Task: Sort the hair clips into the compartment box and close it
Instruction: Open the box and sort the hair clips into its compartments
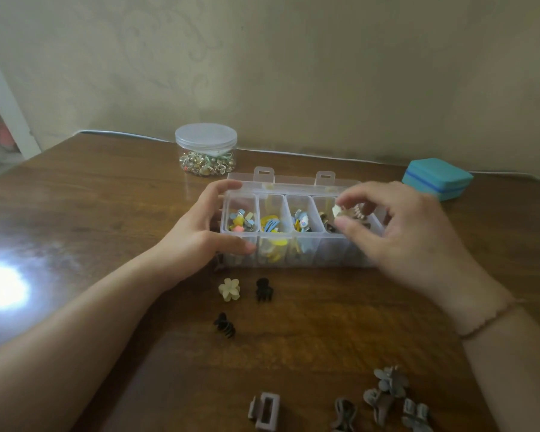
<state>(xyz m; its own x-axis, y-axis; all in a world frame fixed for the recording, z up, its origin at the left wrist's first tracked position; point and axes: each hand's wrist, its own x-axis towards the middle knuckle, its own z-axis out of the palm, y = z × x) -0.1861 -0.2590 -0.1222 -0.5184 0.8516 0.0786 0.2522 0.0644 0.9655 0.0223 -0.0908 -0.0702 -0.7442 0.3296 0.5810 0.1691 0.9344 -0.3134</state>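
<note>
I can read no label or writing on the clear plastic compartment box (293,244), which sits lid-open mid-table on the brown wooden table (106,198). My left hand (200,232) cups its left end, fingers curled around the wall. My right hand (396,235) hovers over the right-hand compartments, thumb and forefinger pinching a small cream-and-brown claw hair clip (349,212).
</note>
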